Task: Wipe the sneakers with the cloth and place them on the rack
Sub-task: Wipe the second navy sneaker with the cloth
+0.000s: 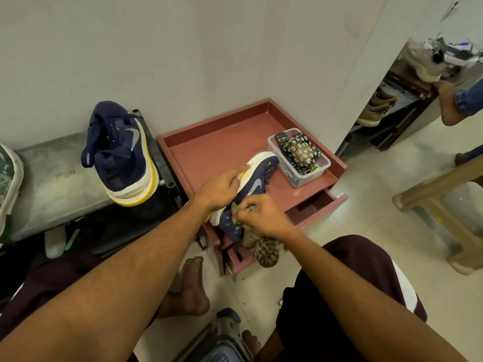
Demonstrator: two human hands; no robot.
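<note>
A navy sneaker (257, 182) with a white and yellow sole lies on its side across the front of a reddish-brown cabinet top (217, 150). My left hand (222, 189) grips its sole, index finger stretched along the white edge. My right hand (261, 215) presses a brown checked cloth (261, 248) against the shoe's toe end; the cloth's loose end hangs down over the drawers. The matching navy sneaker (121, 155) rests sole-right on a grey metal rack (55, 178) at the left.
A clear plastic box (300, 163) holding a remote and a flowered pouch sits on the cabinet's right. The top drawer (321, 205) is pulled out. Another person's foot (449, 105) is by a shoe shelf at the far right. A plastic stool (444, 202) stands right.
</note>
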